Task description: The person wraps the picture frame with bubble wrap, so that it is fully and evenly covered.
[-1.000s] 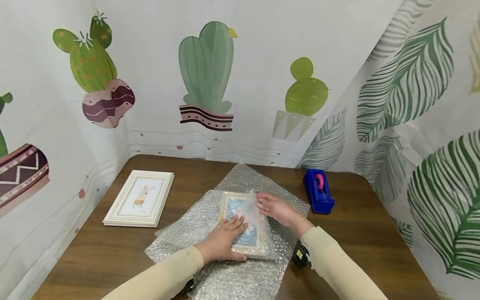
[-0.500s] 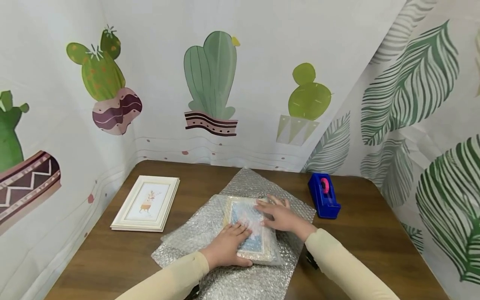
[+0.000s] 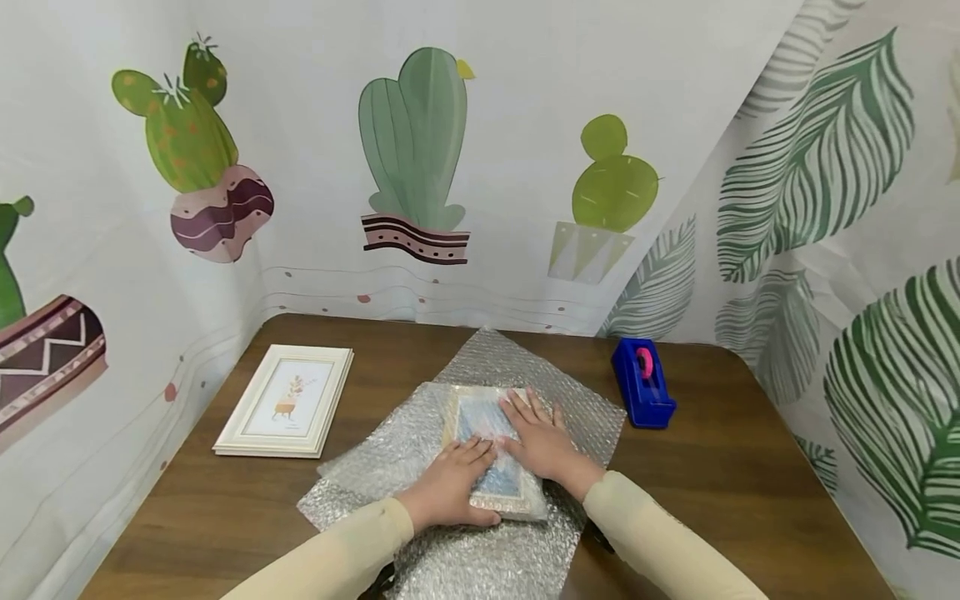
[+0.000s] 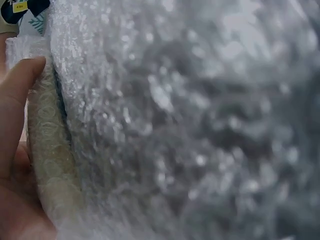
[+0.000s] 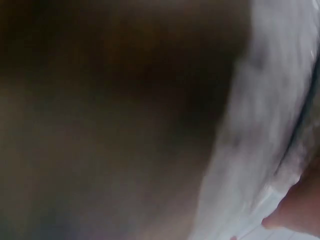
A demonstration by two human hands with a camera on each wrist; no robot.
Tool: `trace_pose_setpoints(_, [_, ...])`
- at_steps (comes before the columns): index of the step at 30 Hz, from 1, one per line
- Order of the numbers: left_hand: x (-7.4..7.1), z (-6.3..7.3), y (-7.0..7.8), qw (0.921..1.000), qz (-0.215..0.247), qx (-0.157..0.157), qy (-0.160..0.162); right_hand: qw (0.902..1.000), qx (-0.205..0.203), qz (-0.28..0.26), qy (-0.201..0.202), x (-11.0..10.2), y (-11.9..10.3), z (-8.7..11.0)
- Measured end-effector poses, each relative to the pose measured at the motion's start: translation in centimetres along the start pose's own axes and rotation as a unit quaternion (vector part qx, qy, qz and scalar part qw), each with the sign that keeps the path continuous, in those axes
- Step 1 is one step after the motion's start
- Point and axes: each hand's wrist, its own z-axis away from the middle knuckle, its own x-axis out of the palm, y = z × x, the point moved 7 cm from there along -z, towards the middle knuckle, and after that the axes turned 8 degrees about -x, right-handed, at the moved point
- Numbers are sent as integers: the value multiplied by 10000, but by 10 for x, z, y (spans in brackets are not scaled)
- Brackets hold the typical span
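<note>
A picture frame (image 3: 504, 482) with a pale border and blue picture lies under a layer of bubble wrap (image 3: 480, 567). My left hand (image 3: 448, 485) rests with fingers spread on the frame's lower left part, thumb along its near edge. On the upper right part lies my right hand (image 3: 546, 443), its fingers straight and spread over the wrap. The left wrist view has the thumb (image 4: 20, 82) against the frame's wrapped edge (image 4: 52, 145). Close and blurred in the right wrist view, bubble wrap (image 5: 240, 135) runs beside part of the hand (image 5: 302, 207).
A second white picture frame (image 3: 333, 400) with a plant print lies on the left of the brown wooden table (image 3: 697, 500). At the back right stands a blue tape dispenser (image 3: 647, 400) with a pink roll. A cactus-patterned cloth (image 3: 510, 167) hangs behind the table.
My right hand brought the wrap's right flap over the frame, let go of it and came down flat on top. The left hand stayed pressed on the frame. The view shifted slightly.
</note>
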Motion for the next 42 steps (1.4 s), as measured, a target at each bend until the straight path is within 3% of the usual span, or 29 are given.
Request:
trace_pose_setpoints(7, [-4,0,-2,9999,-44,76,98,9992,187,250,233,1,-10,-9])
trace_pose_setpoints(15, [0,4,1,9996,-277,60,37,9985,196,-508,-53,7,-20,-8])
trace_pose_setpoints(20, [3,3,2,9992,-387,95,72,9974,351,-636,-22,-6,-30,-7])
trace_pose_setpoints(26, [6,1,2,9990,-428,107,92,9995,293,-113,-22,-24,-40,-8])
trace_pose_setpoints(29, [7,1,2,9989,-452,104,111,9994,242,-82,253,-34,-41,-9])
trace_pose_setpoints(32, [7,2,2,9988,-468,120,110,9968,223,-486,592,-45,-36,-10])
trace_pose_setpoints(34, [7,2,3,9987,-483,143,111,9917,210,-1130,576,-48,-32,-12])
trace_pose_setpoints(35, [7,2,3,9986,-483,173,136,9840,233,-1685,531,-47,-29,-13])
trace_pose_setpoints(36, [6,3,3,9986,-475,194,156,9691,298,-2407,445,-46,-26,-14])
trace_pose_setpoints(37, [6,3,3,9984,-482,215,184,9489,402,-3107,375,-44,-23,-15])
trace_pose_setpoints(39, [5,4,3,9980,-510,258,276,8975,609,-4357,307,-40,-17,-18])
trace_pose_setpoints(40, [4,4,3,9978,-525,266,308,8717,692,-4841,332,-37,-15,-19])
trace_pose_setpoints(42, [3,4,2,9974,-559,273,358,8344,815,-5439,355,-33,-14,-21])
